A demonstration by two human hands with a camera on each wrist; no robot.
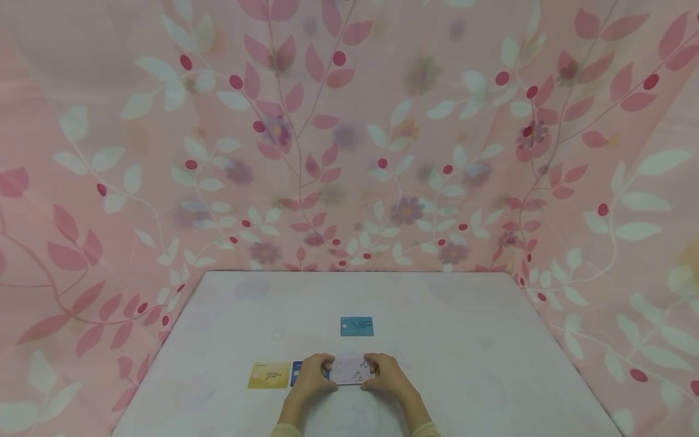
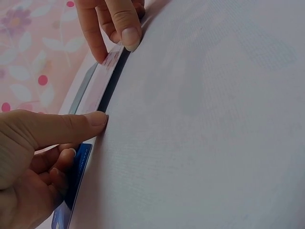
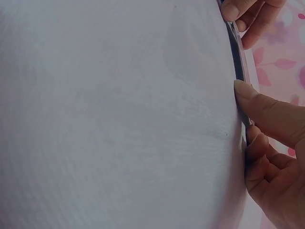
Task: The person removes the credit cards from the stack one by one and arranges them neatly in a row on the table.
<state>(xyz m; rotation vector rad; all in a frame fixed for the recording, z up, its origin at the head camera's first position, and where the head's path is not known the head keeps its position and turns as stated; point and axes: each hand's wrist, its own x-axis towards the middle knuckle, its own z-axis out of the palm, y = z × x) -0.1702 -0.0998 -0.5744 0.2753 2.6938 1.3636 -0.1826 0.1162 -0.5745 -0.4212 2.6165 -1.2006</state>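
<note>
Both of my hands are at a pale pinkish card (image 1: 347, 371) with a small printed pattern, low in the middle of the head view. My left hand (image 1: 314, 377) pinches its left end between thumb and fingers. At the opposite end, my right hand (image 1: 389, 377) grips the card the same way. A dark strip runs under the card's near edge in both wrist views; whether it is shadow or another layer I cannot tell. Beside the left fingers lies a blue card (image 2: 82, 164), partly covered by that hand in the head view.
A yellow card (image 1: 269, 376) lies left of the blue one, close to it. Farther back on the white table (image 1: 464, 364) is a teal card (image 1: 357, 326) marked VIP. Pink leaf-patterned cloth (image 1: 349, 152) surrounds the table's back and sides.
</note>
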